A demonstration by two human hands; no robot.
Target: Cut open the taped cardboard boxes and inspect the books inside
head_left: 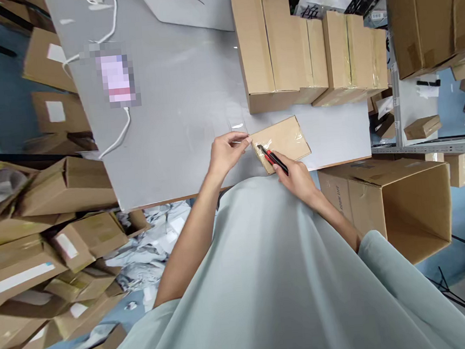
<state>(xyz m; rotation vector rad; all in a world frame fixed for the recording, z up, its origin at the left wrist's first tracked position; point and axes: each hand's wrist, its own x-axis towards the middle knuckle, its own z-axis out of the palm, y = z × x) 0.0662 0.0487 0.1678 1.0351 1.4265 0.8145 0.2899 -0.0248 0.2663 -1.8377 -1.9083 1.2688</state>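
A small flat cardboard box (284, 140) lies tilted near the table's front edge, with shiny clear tape on its top. My right hand (296, 180) grips a red and black utility knife (274, 160), its tip over the box's left part. At the box's upper left corner, my left hand (228, 152) is closed in a pinch, thumb against fingers. A strip of clear tape (237, 125) shows just beyond those fingertips and seems to be held by them; the exact grip is hard to see.
Taped cardboard boxes (270, 46) stand in a row at the table's back right. A blurred-out device with a white cable (125, 132) lies left on the grey table (176, 92). A large open carton (417, 218) is at right below the table; discarded boxes (70, 183) pile up left.
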